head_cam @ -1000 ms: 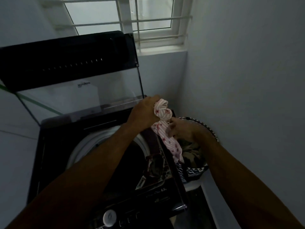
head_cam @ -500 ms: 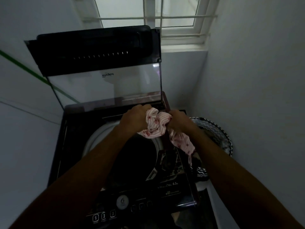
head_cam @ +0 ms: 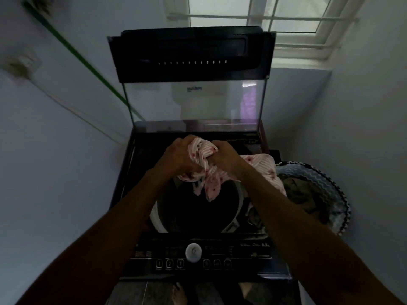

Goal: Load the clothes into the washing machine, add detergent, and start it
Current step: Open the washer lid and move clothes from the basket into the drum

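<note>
A black top-loading washing machine [head_cam: 141, 216] stands in front of me, its glass lid [head_cam: 193, 102] raised upright. Above the dark drum opening [head_cam: 198, 208] hangs a pink-and-white striped garment [head_cam: 211, 183] with small red marks. My left hand [head_cam: 178, 157] grips its bunched left part. My right hand [head_cam: 224, 156] grips the bunch beside it. Part of the cloth trails right, under my right forearm, toward the laundry basket [head_cam: 330, 190].
The round basket with a zigzag rim sits right of the machine and holds dark clothes. The control panel [head_cam: 193, 254] with a round dial and buttons faces me. Walls close in left and right; a barred window [head_cam: 264, 14] is behind.
Both hands have carried the garment leftward from over the basket to above the drum opening. The view has shifted so the machine is centred.
</note>
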Demonstrator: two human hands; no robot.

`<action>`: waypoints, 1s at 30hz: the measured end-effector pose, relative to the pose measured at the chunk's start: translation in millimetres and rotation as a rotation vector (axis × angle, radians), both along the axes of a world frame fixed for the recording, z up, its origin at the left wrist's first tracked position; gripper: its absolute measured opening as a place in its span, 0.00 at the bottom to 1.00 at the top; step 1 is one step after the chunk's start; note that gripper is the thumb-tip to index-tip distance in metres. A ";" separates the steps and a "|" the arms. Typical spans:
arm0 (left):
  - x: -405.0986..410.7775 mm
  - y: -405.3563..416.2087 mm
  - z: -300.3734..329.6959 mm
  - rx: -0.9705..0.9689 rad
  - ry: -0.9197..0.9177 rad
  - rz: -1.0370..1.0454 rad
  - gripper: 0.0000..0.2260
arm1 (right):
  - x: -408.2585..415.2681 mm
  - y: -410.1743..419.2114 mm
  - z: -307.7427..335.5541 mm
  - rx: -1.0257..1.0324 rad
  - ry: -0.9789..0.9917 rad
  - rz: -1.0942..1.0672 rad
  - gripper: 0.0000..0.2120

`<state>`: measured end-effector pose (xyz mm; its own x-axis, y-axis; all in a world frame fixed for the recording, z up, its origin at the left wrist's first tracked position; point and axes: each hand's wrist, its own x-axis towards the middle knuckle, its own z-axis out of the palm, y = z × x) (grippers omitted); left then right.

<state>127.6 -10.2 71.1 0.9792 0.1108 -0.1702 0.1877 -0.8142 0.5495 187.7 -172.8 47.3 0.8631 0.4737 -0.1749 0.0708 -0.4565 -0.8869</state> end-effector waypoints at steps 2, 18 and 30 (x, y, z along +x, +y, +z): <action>-7.3 13.0 -4.5 0.034 -0.044 0.065 0.41 | -7.6 16.3 -5.9 0.134 0.097 -0.026 0.11; -36.6 17.3 -72.5 -0.249 0.169 0.089 0.33 | -28.6 48.5 -74.3 -0.123 0.451 -0.116 0.21; -32.5 -11.3 -96.1 -0.328 0.264 0.007 0.27 | -22.8 -57.0 -97.0 -1.196 -0.597 -0.286 0.03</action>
<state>95.2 -21.4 -25.1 0.8967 0.0154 -0.4423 0.3613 -0.6026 0.7115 164.9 -229.8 -49.8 0.9924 0.0917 0.0823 0.0749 -0.9793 0.1880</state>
